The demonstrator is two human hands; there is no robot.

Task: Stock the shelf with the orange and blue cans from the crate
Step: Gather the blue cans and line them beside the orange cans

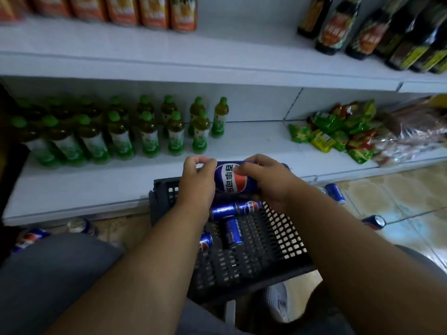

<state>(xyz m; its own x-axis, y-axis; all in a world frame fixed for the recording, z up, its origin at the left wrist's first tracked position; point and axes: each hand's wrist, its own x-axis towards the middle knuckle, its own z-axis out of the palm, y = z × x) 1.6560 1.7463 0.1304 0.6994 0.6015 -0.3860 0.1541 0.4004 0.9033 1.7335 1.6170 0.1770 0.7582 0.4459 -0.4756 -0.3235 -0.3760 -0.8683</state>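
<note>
I see blue can (231, 177) held sideways over crate (285, 238) far rim, at shelf (96, 187) front edge. Left hand (197, 183) and right hand (266, 182) both curled round it. Risk: two-handed regrip slips, can drops onto cans in crate (233, 209).

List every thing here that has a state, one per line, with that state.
Blue can: lifted above the crate, lying sideways, held between both hands.
Left hand: grips the can's left end.
Right hand: grips its right end.
Crate: dark, on the floor, nearly emptied.
Cans in crate: three visible, lying on their sides.
Green-capped bottles: upright on the lower shelf.
Snack packets: piled loosely.
</note>
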